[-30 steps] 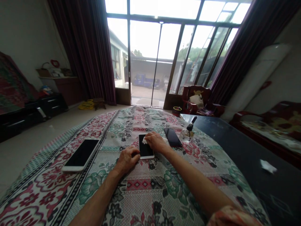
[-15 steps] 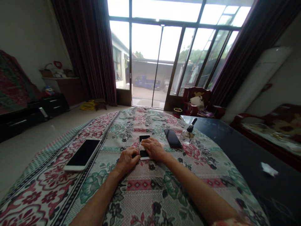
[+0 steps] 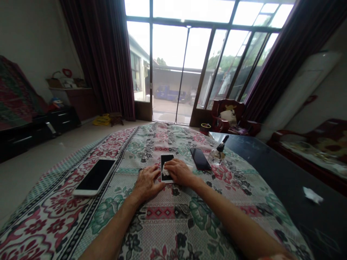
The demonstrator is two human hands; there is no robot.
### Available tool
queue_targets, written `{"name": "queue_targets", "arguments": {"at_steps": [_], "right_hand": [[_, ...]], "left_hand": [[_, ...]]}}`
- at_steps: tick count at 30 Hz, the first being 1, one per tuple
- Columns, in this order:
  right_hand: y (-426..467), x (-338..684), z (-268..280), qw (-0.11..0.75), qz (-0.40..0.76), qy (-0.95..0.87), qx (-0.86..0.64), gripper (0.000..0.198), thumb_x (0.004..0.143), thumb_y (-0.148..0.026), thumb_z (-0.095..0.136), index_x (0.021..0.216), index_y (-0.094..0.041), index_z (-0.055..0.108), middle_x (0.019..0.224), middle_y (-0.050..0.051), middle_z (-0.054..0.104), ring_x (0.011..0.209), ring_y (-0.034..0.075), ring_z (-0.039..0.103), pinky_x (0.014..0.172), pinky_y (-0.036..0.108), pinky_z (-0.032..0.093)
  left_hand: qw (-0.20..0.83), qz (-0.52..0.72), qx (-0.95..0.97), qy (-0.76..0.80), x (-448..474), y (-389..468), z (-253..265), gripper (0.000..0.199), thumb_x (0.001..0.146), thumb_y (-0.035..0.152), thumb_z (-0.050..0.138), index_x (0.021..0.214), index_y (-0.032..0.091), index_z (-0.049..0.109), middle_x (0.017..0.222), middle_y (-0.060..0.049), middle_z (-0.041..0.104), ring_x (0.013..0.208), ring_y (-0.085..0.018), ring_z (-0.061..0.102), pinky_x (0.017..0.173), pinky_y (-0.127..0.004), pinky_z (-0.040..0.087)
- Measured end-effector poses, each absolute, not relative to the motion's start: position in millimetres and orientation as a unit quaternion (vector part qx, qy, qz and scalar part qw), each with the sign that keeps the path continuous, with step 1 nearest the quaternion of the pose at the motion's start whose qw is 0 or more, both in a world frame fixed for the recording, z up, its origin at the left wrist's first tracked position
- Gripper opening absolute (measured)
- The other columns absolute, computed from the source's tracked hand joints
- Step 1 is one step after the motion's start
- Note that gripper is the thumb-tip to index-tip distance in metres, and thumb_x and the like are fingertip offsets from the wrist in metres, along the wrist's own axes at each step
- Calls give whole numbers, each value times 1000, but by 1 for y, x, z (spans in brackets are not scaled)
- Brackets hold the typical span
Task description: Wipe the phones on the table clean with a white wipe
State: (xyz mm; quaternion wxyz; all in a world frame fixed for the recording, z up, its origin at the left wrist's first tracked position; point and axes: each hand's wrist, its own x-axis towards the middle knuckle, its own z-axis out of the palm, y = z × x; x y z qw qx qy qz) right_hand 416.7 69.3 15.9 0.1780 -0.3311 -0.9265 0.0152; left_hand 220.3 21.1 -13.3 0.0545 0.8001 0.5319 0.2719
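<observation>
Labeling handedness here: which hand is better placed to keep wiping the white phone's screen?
Right hand: it presses the white wipe on the white phone. Left hand only steadies its edge.

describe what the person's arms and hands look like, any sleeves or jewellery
Both forearms are bare up to the bottom of the picture. The left hand and right hand wear no gloves, and no rings, watch or bracelet show. At the lower right corner a bit of patterned orange-pink fabric shows, possibly a short sleeve.
</observation>
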Motion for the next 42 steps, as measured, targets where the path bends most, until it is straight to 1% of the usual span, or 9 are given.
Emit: {"name": "queue_targets", "arguments": {"at_steps": [4,7,11,18,23,26,32,37,42], "right_hand": [[103,401,20,166,11,-912,-375,28,91,-15,48,107,-21,69,115,5,67,109,19,54,97,33,37],[123,392,22,150,10,-896,-417,29,91,-16,46,107,-21,69,118,7,66,110,19,55,98,32,36],[129,386,21,147,3,-885,-442,29,93,-16,44,105,-21,70,120,7,65,109,19,55,98,32,36],[82,404,17,170,10,-921,-351,27,93,-17,46,109,-21,67,119,4,65,105,19,53,94,34,38],[36,425,17,165,37,-934,-315,28,93,-20,47,116,-24,64,125,4,62,111,20,51,96,37,38],[26,431,17,167,50,-935,-310,30,93,-20,47,119,-25,63,127,4,62,113,19,50,98,37,38],[66,417,17,165,28,-929,-329,27,92,-18,48,111,-24,67,122,3,64,107,19,52,96,35,38],[107,388,17,171,15,-908,-381,28,94,-17,45,109,-21,68,116,5,67,111,19,53,98,33,37],[127,378,12,170,14,-894,-414,28,94,-19,44,107,-21,69,121,6,65,113,19,54,100,33,36]], "left_hand": [[61,272,800,532,220,22,-13,41,73,38,68,111,21,68,130,-11,59,117,-29,53,101,-46,39],[65,279,798,531,220,23,-13,41,73,37,68,111,22,68,128,-10,60,118,-29,53,101,-45,39],[68,284,797,529,220,23,-13,41,73,38,68,111,21,68,128,-10,61,119,-30,53,102,-45,39],[75,283,778,556,221,24,-15,54,70,39,70,118,14,63,131,-15,59,121,-31,52,103,-44,38],[74,287,775,558,222,24,-16,52,70,41,71,115,15,64,131,-14,59,121,-31,52,103,-44,37],[77,286,779,553,222,24,-16,51,70,42,71,115,18,65,131,-13,59,120,-30,52,103,-44,37],[77,263,789,549,220,25,-16,48,72,39,69,116,20,65,135,-12,55,122,-31,50,101,-46,37],[72,264,793,544,219,25,-15,46,73,40,68,116,23,66,135,-10,56,121,-30,51,102,-45,37],[78,265,793,543,219,26,-16,51,74,40,67,122,22,62,136,-11,55,123,-30,50,103,-45,37]]}}
